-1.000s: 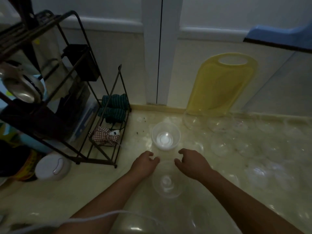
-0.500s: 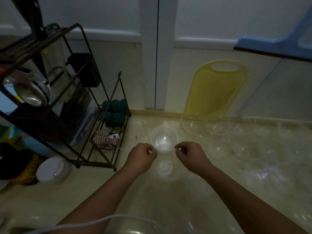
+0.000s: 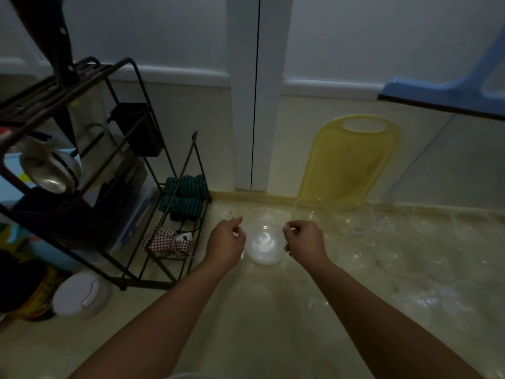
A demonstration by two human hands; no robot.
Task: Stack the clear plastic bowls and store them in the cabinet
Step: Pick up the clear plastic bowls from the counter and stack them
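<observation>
Clear plastic bowl (image 3: 263,236) sits at frame centre, pinched at its rim by both hands. Left hand (image 3: 225,242) grips the rim at the bowl's 9 o'clock, fingers curled shut on the edge. Right hand (image 3: 306,239) grips the rim at 3 o'clock, same pinch. Cannot tell if the bowl is lifted or resting on the bench (image 3: 259,310), or whether it is one bowl or several nested. White glare shows at the bowl's bottom.

More clear bowls (image 3: 355,222) lie loose on the glossy bench at 2 to 4 o'clock of the held one, hard to count in the dim light. Yellow cutting board (image 3: 347,165) leans upright against the wall at 1 o'clock, a couple of clear bowls just in front of its foot. White cabinet doors (image 3: 246,91) stand closed at 12 o'clock, seam between them straight above the bowl.

Black wire rack (image 3: 95,173) stands at 9 to 10 o'clock, holding a metal bowl (image 3: 52,170), green striped cloths (image 3: 185,198) and a checked cloth (image 3: 166,242). White round container (image 3: 82,294) sits at 8 o'clock by the rack's foot. Blue plastic item (image 3: 448,91) at 2 o'clock, top right.
</observation>
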